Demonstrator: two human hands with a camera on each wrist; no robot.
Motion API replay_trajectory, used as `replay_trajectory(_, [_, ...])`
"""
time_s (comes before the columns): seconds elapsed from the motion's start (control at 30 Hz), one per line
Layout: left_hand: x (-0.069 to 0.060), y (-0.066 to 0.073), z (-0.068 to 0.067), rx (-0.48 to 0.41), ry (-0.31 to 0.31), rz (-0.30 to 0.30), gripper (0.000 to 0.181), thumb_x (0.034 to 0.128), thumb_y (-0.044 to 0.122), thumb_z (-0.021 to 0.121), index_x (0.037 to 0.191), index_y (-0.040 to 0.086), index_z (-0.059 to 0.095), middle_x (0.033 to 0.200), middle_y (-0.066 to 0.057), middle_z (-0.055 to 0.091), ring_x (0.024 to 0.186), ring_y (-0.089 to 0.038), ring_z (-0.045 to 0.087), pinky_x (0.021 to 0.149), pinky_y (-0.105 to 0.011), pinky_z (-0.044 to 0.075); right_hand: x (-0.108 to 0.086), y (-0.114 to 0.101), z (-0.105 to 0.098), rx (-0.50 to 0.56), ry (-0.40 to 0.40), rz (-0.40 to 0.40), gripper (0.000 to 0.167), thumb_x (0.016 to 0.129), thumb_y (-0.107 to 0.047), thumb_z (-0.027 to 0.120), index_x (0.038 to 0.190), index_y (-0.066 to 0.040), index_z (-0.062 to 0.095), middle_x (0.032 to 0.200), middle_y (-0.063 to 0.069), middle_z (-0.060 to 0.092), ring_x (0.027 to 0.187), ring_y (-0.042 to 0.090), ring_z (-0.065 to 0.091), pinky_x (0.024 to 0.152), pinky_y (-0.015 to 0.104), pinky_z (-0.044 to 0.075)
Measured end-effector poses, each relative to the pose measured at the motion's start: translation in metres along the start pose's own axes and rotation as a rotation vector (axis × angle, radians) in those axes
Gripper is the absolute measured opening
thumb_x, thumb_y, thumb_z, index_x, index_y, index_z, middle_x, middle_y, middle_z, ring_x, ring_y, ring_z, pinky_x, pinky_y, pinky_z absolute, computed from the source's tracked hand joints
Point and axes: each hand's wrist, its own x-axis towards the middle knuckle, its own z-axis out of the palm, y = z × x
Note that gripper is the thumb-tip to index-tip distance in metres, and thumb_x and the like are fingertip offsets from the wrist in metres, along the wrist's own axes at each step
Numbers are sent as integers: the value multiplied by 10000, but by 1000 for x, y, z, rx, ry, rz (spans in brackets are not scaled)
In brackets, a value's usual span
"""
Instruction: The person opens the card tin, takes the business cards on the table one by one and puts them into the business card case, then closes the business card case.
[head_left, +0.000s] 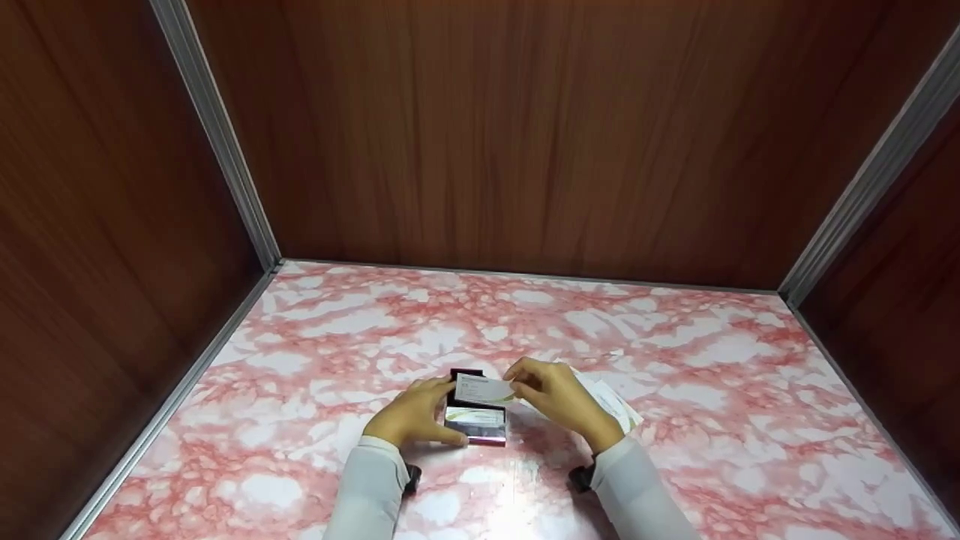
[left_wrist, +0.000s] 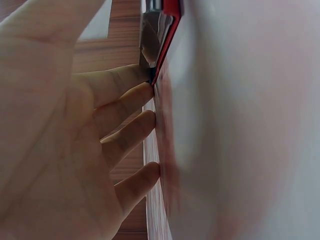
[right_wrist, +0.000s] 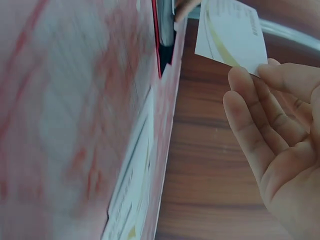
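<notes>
Here, right hand (head_left: 566, 399) pinching one card (head_left: 481, 389), left hand (head_left: 414, 417) touching one case (head_left: 486, 433)

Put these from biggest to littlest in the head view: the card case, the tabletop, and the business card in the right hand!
1. Tabletop
2. Open card case, partly hidden
3. Business card, held over the case

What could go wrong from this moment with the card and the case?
The card might slip or tilt, since the right hand pinches it only near one end. The open case might slide if bumped, because the left hand is at its side, not wrapped round it. The right hand might also nudge the loose cards lying near it.
</notes>
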Motion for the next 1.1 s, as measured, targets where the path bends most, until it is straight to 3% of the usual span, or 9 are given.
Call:
replay_trajectory(0.13, [0, -1, 1, -11, 19, 26, 996, 687, 491, 896, 1517, 157, 460, 1577, -122, 375, 1440, -393, 308, 1163, -580, 243, 3, -2, 9, -29, 0, -31, 119, 935, -4, 685, 1017, -78, 730, 879, 37, 740, 736, 224, 706, 628, 236, 554])
replay_trajectory(0.37, [2, -1, 1, -19, 10, -7, 1074, 682, 522, 890, 1525, 52, 417, 1581, -143, 359, 1448, -388, 293, 1173, -559, 237, 6, -3, 20, -66, -13, -25, 122, 924, 2, 694, 993, -87, 739, 903, 19, 742, 744, 93, 670, 648, 248, 560])
replay_trajectory(0.57, [2, 0, 0, -34, 7, -6, 1020, 678, 495, 899, 1509, 99, 461, 1586, -117, 360, 1452, -370, 289, 1174, -554, 236, 5, 0, 23, -97, -20, -5, 135, 914, 19, 693, 984, -91, 728, 882, 27, 731, 746, 87, 650, 665, 254, 551])
replay_trajectory(1.1, [0, 0, 0, -15, 3, -1, 1064, 691, 498, 888, 1524, 39, 412, 1594, -124, 343, 1465, -378, 262, 1177, -545, 233, 2, 1, 20, -165, -40, 5, 145, 949, -24, 668, 1014, -134, 735, 920, -6, 734, 791, 78, 654, 711, 298, 556])
